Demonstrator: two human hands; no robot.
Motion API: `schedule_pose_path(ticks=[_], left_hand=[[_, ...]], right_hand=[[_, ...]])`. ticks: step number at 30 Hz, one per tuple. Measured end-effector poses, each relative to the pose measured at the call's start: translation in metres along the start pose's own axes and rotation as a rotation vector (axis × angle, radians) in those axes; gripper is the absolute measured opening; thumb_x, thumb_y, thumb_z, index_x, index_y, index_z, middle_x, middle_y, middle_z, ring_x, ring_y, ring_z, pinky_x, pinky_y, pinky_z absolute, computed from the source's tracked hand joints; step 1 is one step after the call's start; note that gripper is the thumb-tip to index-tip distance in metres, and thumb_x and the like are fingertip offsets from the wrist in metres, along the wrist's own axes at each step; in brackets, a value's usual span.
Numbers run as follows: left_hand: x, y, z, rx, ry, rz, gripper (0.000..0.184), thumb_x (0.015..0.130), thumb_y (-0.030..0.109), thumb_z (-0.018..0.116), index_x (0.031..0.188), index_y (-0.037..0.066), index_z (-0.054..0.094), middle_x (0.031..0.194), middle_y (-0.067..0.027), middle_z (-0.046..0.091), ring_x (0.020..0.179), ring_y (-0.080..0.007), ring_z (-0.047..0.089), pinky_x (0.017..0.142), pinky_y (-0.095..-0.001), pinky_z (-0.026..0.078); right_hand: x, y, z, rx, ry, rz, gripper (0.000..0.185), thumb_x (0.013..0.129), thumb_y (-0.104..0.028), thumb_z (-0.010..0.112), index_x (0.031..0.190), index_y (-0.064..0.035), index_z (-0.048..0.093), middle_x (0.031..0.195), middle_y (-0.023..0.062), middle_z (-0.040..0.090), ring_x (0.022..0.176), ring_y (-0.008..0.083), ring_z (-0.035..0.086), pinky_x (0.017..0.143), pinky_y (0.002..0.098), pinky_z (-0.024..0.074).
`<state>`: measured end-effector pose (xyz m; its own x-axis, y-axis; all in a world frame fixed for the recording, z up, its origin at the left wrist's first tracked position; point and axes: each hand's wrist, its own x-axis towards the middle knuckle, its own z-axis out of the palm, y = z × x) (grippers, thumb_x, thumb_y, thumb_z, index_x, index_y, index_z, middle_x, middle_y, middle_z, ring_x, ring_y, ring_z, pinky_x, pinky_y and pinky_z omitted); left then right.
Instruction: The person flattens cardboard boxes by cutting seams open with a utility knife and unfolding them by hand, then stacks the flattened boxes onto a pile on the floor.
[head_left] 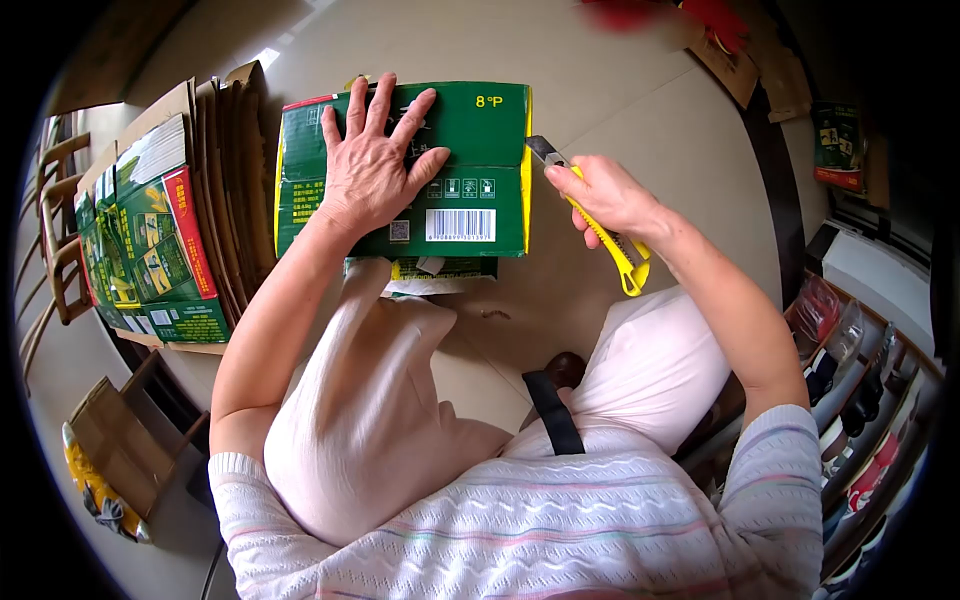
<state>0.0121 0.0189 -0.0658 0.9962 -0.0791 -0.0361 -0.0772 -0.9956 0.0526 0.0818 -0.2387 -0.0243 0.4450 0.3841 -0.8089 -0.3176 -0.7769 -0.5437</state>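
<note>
In front of my knees is a green cardboard box (470, 130) with yellow edges, a barcode and the print "8°P". Spread flat on its top face is my left hand (370, 170), fingers apart and pressing on the cardboard. My right hand (610, 200) is wrapped round a yellow box cutter (612, 245). The cutter's dark blade end meets the box's right edge near the upper corner; whether it has gone into the cardboard I cannot tell. A printed flap (450, 272) shows below the box's near edge.
Flattened cardboard boxes (160, 220) stand stacked at the left, beside a wooden chair (65, 200). On the right is a rack (870, 400) of shoes. More cardboard (755, 70) lies at the upper right. A yellow bag (95, 485) rests at the lower left. Tiled floor (660, 110) lies around the box.
</note>
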Motion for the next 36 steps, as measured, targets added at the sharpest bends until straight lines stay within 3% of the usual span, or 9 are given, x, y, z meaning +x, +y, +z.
schedule_pose_path(ticks=[9,23,27,36], left_hand=[[0.000,0.004,0.001,0.013,0.011,0.006,0.060,0.087,0.059,0.039,0.139,0.029,0.035,0.148,-0.0103,0.021,0.137,-0.0352,0.015,0.102,-0.0645,0.011],[0.002,0.009,0.000,0.007,0.011,0.048,0.058,0.087,0.058,0.040,0.139,0.032,0.034,0.148,-0.0089,0.022,0.137,-0.0354,0.015,0.103,-0.0644,0.011],[0.004,0.008,0.001,0.000,0.026,0.050,0.057,0.088,0.057,0.040,0.139,0.032,0.035,0.148,-0.0093,0.023,0.137,-0.0354,0.015,0.103,-0.0643,0.011],[0.003,0.007,0.002,-0.004,0.031,0.050,0.057,0.088,0.058,0.039,0.139,0.032,0.035,0.148,-0.0092,0.023,0.137,-0.0354,0.016,0.103,-0.0644,0.011]], right_hand=[[-0.017,0.018,0.018,0.049,0.001,-0.011,0.042,0.096,-0.037,0.040,0.078,0.0007,0.041,0.055,0.0078,0.051,0.037,0.0149,0.051,0.034,0.0287,0.0439],[-0.028,0.025,0.014,0.137,-0.318,0.123,0.042,0.095,-0.040,0.043,0.074,-0.0032,0.041,0.056,0.0064,0.050,0.036,0.0130,0.048,0.034,0.0270,0.0415],[-0.025,0.024,0.011,0.148,-0.138,0.063,0.042,0.093,-0.042,0.046,0.075,-0.0042,0.044,0.056,0.0049,0.049,0.037,0.0105,0.047,0.034,0.0255,0.0411],[-0.028,0.019,-0.002,0.144,-0.115,0.117,0.043,0.094,-0.042,0.042,0.075,-0.0038,0.042,0.057,0.0053,0.050,0.039,0.0112,0.050,0.037,0.0264,0.0445]])
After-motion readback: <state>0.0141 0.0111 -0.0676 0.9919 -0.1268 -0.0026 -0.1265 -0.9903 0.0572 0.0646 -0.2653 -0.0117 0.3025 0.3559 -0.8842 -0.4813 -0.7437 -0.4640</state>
